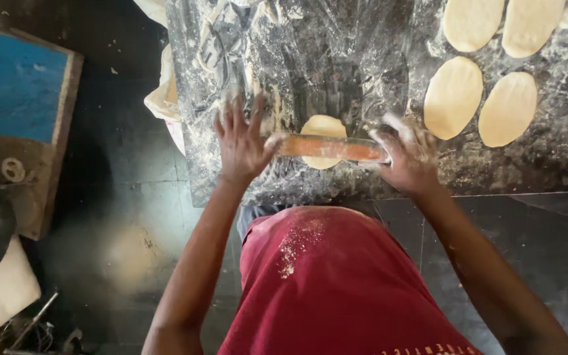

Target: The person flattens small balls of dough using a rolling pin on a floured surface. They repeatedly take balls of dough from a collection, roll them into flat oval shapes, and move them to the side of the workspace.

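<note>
Dark stone counter (336,59), heavily dusted with flour, fills the upper middle and right of the head view; dark tiled floor (133,197) lies to its left and below.

Item one: wooden rolling pin (332,148), orange-brown, lying level across the near part of the counter. We hold it at both ends.

Item two: small round of dough (324,126), pale, directly under the middle of the rolling pin, showing above and below it.

Item three: our left hand (241,141), fingers spread wide and flat, the palm pressing the left end of the rolling pin.

Item four: our right hand (410,154), floured, fingers loosely curled over the right end of the rolling pin, resting on it rather than clenched.

Item five: four rolled oval dough pieces, set well to the right of the rolling pin in two pairs. Near pair: one (453,97) just beside another (508,108). Far pair at the top edge: one (473,23) and its neighbour (529,25), both partly cut off by the frame.

Item six: our red shirt (323,283), with a streak of flour on the front, below the counter's edge.

Item seven: blue-topped wooden board (14,85) at far left, on the floor side, well apart from the counter.

Item eight: pale cloth or sack (162,98) hanging at the counter's left edge; we cannot tell which.
</note>
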